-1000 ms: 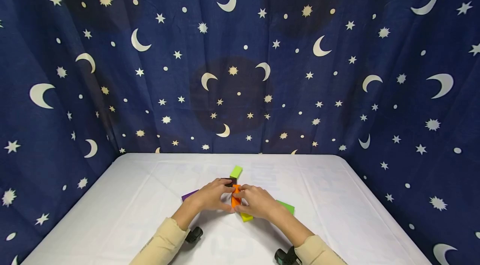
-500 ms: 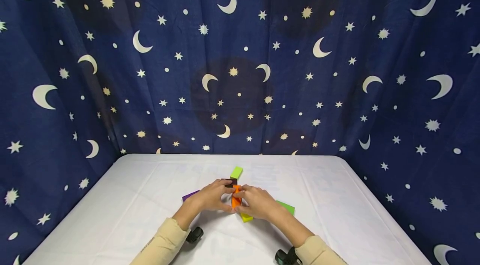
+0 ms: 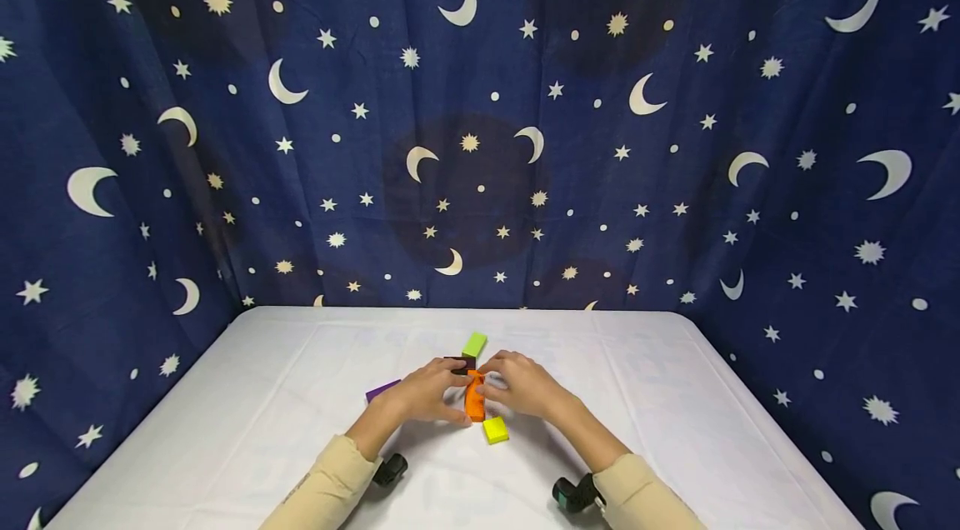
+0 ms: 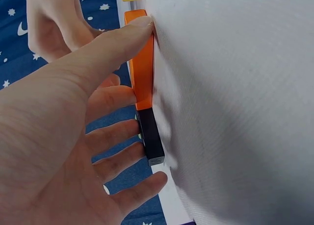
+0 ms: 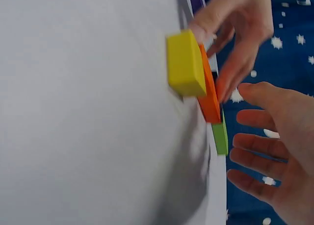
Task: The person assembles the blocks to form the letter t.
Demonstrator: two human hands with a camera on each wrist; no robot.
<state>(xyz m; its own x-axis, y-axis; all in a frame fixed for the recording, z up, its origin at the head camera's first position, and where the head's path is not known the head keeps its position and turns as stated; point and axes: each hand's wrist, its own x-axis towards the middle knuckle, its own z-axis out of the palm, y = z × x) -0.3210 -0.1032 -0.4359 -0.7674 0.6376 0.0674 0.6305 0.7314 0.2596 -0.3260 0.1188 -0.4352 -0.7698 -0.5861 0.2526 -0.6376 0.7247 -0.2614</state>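
Note:
A long orange block [image 3: 475, 405] lies on the table between my hands. My left hand [image 3: 426, 393] holds it: in the left wrist view the thumb [image 4: 113, 46] lies over its near end and the forefinger touches its side. A black block [image 4: 151, 139] adjoins the orange block's far end, beside the other left fingers. My right hand [image 3: 525, 385] is at the orange block's right. In the right wrist view its fingers [image 5: 260, 144] are spread and apart from the blocks. A yellow block [image 3: 496, 430] lies just in front of the orange one.
A lime-green block [image 3: 475, 344] lies beyond the black one. Part of a purple block [image 3: 382, 390] shows left of my left hand. The white-covered table [image 3: 300, 447] is backed by a dark blue curtain [image 3: 480, 97] with moons and stars.
My right hand has moved away from me and slightly right, easing off the orange block and uncovering the yellow block. The green block at right is now hidden behind my right arm. My left hand stays put.

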